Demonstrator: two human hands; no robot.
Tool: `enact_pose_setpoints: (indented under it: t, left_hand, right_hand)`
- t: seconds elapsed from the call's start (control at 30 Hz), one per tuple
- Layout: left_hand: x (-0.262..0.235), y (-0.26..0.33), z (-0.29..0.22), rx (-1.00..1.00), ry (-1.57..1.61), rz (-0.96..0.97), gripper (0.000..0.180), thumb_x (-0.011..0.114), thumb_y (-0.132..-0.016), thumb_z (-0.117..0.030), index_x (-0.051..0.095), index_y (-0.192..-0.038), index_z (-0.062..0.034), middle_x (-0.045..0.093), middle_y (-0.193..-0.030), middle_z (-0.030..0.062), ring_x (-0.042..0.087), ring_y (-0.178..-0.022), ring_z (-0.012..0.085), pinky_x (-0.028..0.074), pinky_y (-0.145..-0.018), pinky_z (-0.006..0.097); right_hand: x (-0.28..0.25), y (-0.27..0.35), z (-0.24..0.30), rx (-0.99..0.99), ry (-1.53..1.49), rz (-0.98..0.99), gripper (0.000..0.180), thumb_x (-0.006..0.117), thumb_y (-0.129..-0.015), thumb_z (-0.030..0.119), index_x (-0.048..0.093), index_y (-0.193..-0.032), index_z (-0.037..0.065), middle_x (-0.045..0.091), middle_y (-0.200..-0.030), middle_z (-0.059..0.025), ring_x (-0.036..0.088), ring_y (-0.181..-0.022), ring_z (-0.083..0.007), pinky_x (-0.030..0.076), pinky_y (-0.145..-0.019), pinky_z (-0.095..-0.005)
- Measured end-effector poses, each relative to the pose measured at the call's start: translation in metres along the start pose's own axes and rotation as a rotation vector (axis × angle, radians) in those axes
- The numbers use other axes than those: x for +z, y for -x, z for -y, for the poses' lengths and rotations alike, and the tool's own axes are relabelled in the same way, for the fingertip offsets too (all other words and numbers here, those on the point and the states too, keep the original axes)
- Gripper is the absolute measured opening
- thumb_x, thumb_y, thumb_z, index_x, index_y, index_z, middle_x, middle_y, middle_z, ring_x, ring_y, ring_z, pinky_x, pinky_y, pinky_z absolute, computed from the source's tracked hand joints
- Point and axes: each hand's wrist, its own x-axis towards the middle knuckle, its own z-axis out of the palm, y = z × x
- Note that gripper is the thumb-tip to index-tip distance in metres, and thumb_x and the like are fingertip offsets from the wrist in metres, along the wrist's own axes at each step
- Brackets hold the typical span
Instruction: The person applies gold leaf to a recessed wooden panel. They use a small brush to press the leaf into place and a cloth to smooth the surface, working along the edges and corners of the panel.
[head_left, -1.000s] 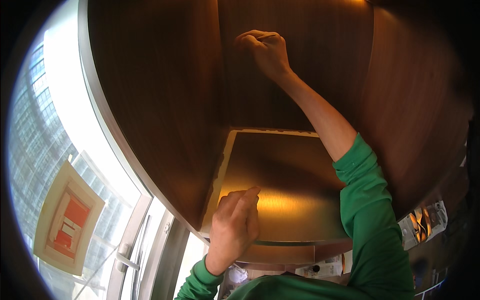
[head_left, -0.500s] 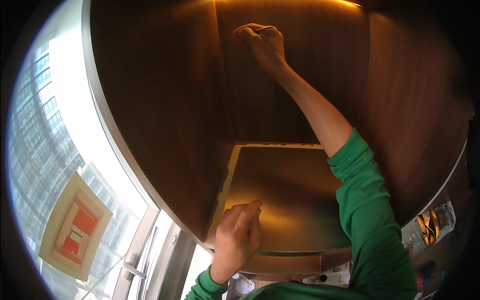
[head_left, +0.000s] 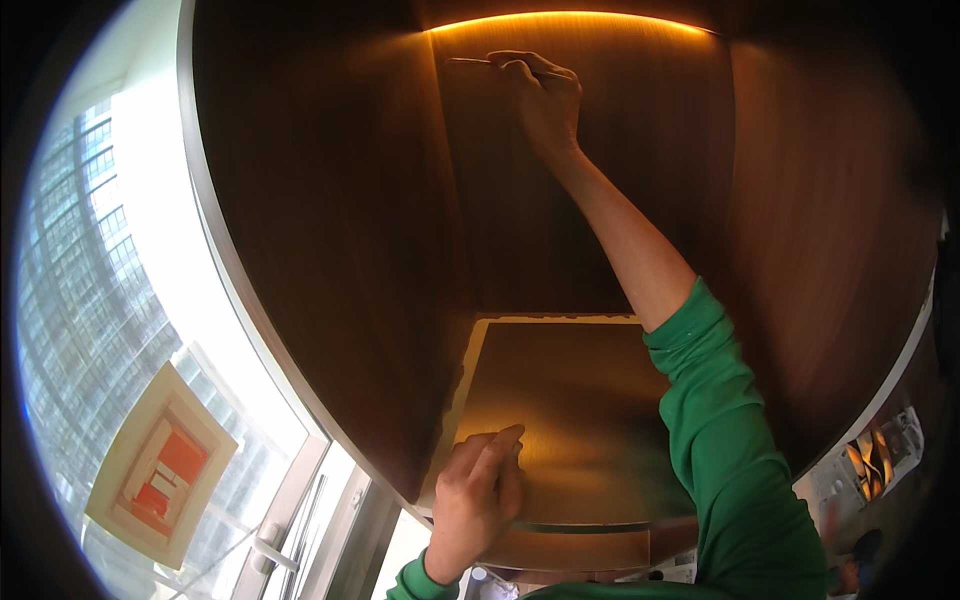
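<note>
My right hand (head_left: 548,98) reaches up into a dark wood-panelled cabinet, its fingers pinched round a thin, pen-like stick (head_left: 468,62). The stick's end points left toward the corner where the back panel (head_left: 600,190) meets the left panel (head_left: 320,200). Down low, my left hand (head_left: 476,492) is closed, with thumb and fingers pressed together. Whatever it may hold is hidden within the fingers. This hand is above the left front part of a brownish, shiny cabinet shelf (head_left: 590,400), bordered by pale strips (head_left: 462,390) along its left and back edges.
A warm light strip (head_left: 570,18) glows along the top of the back panel. On the left are a bright window, its white handle (head_left: 272,552) and a red-and-cream paper (head_left: 165,470) on the glass. A clear packet (head_left: 880,455) and other items lie at the lower right.
My view has tilted upward, showing more of the light strip. My right hand has shifted slightly right, and the stick now shows plainly. My left hand keeps its closed shape.
</note>
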Motion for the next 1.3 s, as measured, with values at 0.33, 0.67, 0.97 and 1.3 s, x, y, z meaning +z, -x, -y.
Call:
enact_pose_setpoints:
  t: [0.33,0.67,0.97,1.3]
  left_hand:
    - [0.003,0.000,0.002,0.016,0.003,-0.039,0.020,0.068,-0.090,0.006,0.073,-0.107,-0.0021,0.071,-0.083,0.0123,0.071,-0.070,0.0215,0.056,-0.064,0.030]
    - [0.002,-0.001,-0.001,-0.003,0.001,-0.022,0.021,0.067,-0.090,0.006,0.072,-0.109,-0.0017,0.071,-0.084,0.0124,0.072,-0.071,0.0220,0.056,-0.065,0.030]
    - [0.001,0.000,-0.001,-0.011,-0.010,-0.027,0.023,0.065,-0.090,0.008,0.071,-0.111,-0.0011,0.071,-0.085,0.0122,0.072,-0.073,0.0214,0.056,-0.066,0.030]
    - [0.003,-0.001,-0.004,-0.029,0.023,-0.037,0.020,0.065,-0.091,0.008,0.072,-0.108,0.0002,0.071,-0.085,0.0128,0.072,-0.074,0.0220,0.056,-0.068,0.030]
  right_hand:
    - [0.021,-0.022,-0.019,-0.079,-0.067,-0.028,0.027,0.065,-0.090,0.025,0.081,-0.101,0.007,0.080,-0.092,-0.0075,0.076,-0.087,-0.0175,0.058,-0.084,-0.0302]
    - [0.034,-0.028,-0.024,-0.103,0.115,-0.029,0.024,0.066,-0.089,0.028,0.083,-0.096,0.012,0.079,-0.087,-0.0083,0.076,-0.082,-0.0253,0.057,-0.087,-0.0341]
    - [-0.004,0.025,-0.011,0.085,0.090,0.184,0.024,0.061,-0.090,0.016,0.082,-0.096,0.008,0.078,-0.080,-0.0071,0.073,-0.076,-0.0133,0.056,-0.078,-0.0291]
    - [-0.022,0.028,-0.017,0.116,-0.030,0.223,0.024,0.058,-0.095,0.009,0.081,-0.099,0.005,0.077,-0.088,-0.0044,0.070,-0.084,-0.0100,0.056,-0.077,-0.0248]
